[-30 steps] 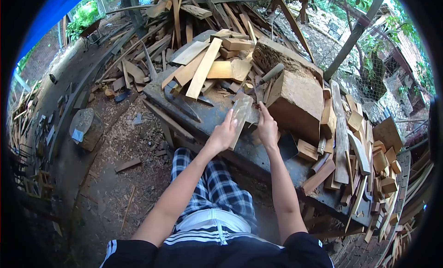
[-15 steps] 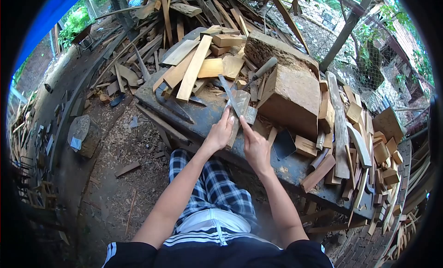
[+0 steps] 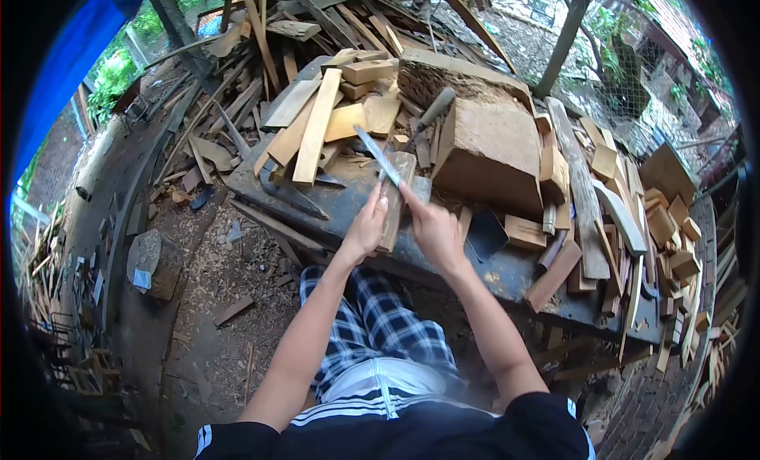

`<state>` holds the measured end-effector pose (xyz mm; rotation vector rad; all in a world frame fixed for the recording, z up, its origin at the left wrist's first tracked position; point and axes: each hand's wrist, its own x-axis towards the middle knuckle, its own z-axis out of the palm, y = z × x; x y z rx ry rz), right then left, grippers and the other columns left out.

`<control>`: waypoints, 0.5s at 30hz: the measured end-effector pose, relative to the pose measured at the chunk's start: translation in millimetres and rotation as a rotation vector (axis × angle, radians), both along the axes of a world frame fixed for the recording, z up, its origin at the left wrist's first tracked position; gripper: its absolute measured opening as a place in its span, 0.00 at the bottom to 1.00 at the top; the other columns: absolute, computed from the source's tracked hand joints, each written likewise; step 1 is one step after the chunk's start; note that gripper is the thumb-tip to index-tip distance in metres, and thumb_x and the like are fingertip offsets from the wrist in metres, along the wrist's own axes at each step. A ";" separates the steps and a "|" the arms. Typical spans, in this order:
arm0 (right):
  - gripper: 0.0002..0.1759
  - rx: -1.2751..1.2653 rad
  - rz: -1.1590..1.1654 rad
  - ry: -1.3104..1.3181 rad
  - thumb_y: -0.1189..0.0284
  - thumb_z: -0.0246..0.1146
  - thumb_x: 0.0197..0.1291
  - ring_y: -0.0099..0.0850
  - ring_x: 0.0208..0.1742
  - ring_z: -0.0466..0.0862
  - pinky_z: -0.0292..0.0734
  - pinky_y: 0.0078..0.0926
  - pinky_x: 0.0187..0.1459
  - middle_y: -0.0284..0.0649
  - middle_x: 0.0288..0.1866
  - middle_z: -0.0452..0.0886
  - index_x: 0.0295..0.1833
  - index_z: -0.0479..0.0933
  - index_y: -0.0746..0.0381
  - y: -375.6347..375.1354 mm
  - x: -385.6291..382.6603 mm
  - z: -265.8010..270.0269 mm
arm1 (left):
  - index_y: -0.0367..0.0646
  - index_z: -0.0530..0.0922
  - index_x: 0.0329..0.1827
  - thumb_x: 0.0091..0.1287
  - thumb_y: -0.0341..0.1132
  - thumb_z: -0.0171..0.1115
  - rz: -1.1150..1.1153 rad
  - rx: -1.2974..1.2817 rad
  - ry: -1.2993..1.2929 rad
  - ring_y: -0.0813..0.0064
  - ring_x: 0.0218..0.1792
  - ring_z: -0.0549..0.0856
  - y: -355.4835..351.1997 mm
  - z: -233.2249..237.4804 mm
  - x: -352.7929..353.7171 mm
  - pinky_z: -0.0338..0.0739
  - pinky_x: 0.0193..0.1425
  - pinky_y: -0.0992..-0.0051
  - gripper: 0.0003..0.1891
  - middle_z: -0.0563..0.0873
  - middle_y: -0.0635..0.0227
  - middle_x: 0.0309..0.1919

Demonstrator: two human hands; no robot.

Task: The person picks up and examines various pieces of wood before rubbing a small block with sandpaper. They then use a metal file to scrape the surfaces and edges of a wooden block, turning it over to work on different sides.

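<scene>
My right hand [image 3: 434,229] is closed around the near end of a long, narrow, flat metal tool that looks like a file [image 3: 375,153]. Its handle is hidden in my fist. The tool slants up and to the left, crossing over a weathered wooden block [image 3: 402,175] on the bench. My left hand [image 3: 368,226] grips the left side of that block, thumb up near its edge. Just beyond the tool's tip lie pale planks [image 3: 318,127]. A second tool with a rounded handle [image 3: 438,105] rests against a big squared timber block [image 3: 495,151].
The dark workbench [image 3: 336,199] carries many wood offcuts, with a dark flat square piece [image 3: 486,237] right of my hand. Long curved and straight pieces [image 3: 582,191] crowd the bench's right side. A stump [image 3: 155,258] stands on the chip-strewn ground at left.
The view has shifted, so the bench sits slightly further left. My right forefinger, earlier stretched along the tool, now looks more curled. My left hand stays beside the block.
</scene>
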<state>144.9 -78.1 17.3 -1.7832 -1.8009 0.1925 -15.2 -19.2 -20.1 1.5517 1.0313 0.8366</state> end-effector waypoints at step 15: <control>0.25 -0.091 -0.097 0.006 0.68 0.53 0.70 0.55 0.36 0.85 0.79 0.52 0.38 0.54 0.34 0.84 0.71 0.72 0.38 28.0 3.7 17.0 | 0.35 0.55 0.80 0.82 0.46 0.41 -0.014 -0.107 -0.173 0.64 0.72 0.69 -1.1 1.7 1.3 0.63 0.74 0.71 0.30 0.67 0.50 0.74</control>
